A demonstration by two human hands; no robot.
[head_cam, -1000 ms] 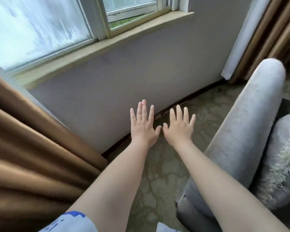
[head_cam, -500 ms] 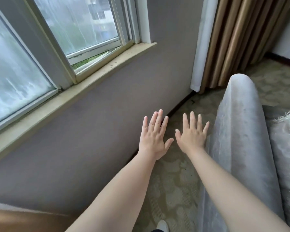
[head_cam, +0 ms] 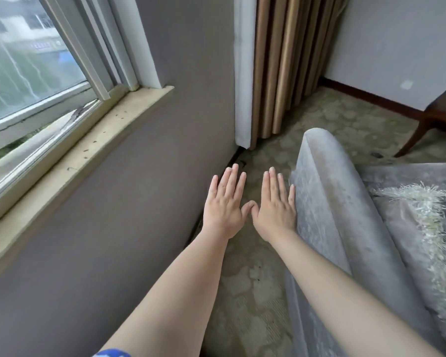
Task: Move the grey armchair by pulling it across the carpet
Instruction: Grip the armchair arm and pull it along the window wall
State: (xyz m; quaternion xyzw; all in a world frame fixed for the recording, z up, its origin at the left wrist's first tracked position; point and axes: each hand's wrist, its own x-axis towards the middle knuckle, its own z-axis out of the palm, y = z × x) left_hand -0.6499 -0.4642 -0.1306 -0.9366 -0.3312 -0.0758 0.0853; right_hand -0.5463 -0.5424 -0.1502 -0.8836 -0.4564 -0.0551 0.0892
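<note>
The grey armchair (head_cam: 337,202) fills the right side, its rounded velvet arm running away from me. A fringed cushion (head_cam: 428,228) lies on its seat. My left hand (head_cam: 225,204) and my right hand (head_cam: 274,204) are stretched out flat, palms down, fingers together and thumbs almost touching, above the strip of patterned carpet (head_cam: 252,287) between the wall and the chair. The right hand's little finger is right beside the chair's arm; I cannot tell if it touches. Neither hand holds anything.
A grey wall (head_cam: 129,202) with a stone window sill (head_cam: 88,150) runs along the left, close to the chair. Brown and white curtains (head_cam: 276,65) hang in the corner ahead. A dark wooden table leg (head_cam: 417,135) stands at the far right.
The view has swung right, away from the left curtain and toward the corner. Both hands stay outstretched and have drawn together, fingers closing up, with the right one nearer the chair's arm.
</note>
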